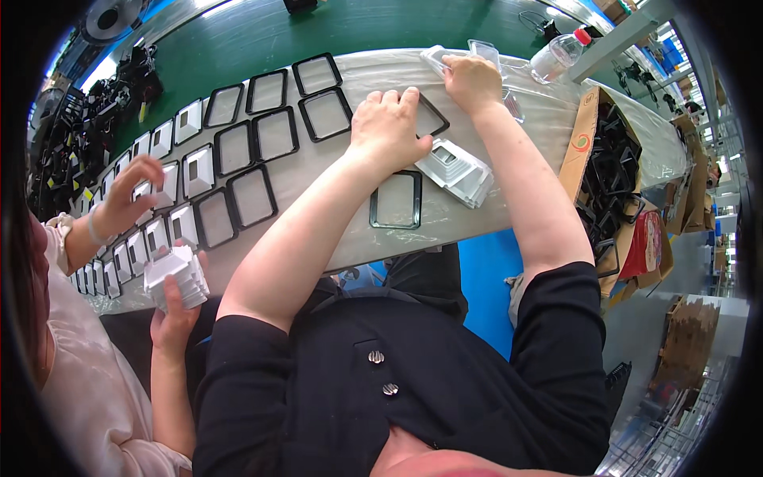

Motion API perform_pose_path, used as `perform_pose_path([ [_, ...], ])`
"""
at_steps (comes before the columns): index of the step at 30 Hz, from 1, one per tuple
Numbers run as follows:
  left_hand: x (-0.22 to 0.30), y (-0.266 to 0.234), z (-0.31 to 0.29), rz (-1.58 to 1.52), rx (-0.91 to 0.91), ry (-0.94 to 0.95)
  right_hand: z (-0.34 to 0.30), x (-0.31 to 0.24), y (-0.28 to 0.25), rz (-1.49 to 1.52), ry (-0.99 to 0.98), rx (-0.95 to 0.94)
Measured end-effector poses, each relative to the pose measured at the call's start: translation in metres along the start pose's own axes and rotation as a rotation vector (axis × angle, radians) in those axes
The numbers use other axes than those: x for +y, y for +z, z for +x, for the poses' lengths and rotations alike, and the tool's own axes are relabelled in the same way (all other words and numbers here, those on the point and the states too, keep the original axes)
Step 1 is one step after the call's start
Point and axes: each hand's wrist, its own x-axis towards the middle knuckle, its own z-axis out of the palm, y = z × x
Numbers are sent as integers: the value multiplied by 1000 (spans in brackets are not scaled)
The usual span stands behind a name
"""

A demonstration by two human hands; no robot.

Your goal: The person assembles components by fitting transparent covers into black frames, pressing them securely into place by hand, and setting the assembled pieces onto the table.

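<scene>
My left hand [383, 131] lies palm down on the table, thumb apart from its fingers, covering part of a black rectangular frame [435, 119]. Farther right, my right hand [474, 83] has its fingertips closed on a clear plastic piece [434, 59] at the table's far edge. Another clear plastic piece [484, 52] stands just beyond that hand. Between my forearms sits a stack of white stepped plastic parts [457, 172]. Nearer to me is a separate black frame [396, 200].
Rows of black frames [276, 133] extend left, several holding white parts [198, 171]. At my left, a co-worker's hand [176, 310] carries a white stack [176, 278]. A red-capped bottle [559, 57] stands at the far right, beyond a cardboard box [579, 147] of black frames.
</scene>
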Motion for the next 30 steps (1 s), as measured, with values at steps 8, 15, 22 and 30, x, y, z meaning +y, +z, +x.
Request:
perform_pose_path([
  [8, -7, -11, -26, 186, -34, 13, -7, 8, -3, -117, -129, 100],
  [15, -7, -32, -9, 154, -256, -16, -11, 4, -25, 80, -120, 303],
  [22, -28, -65, -49, -532, 197, 24, -49, -36, -109, 1704, 606, -203],
  [30, -15, -64, -98, -870, 534, 357, -82, -103, -156, 1804, 409, -230],
])
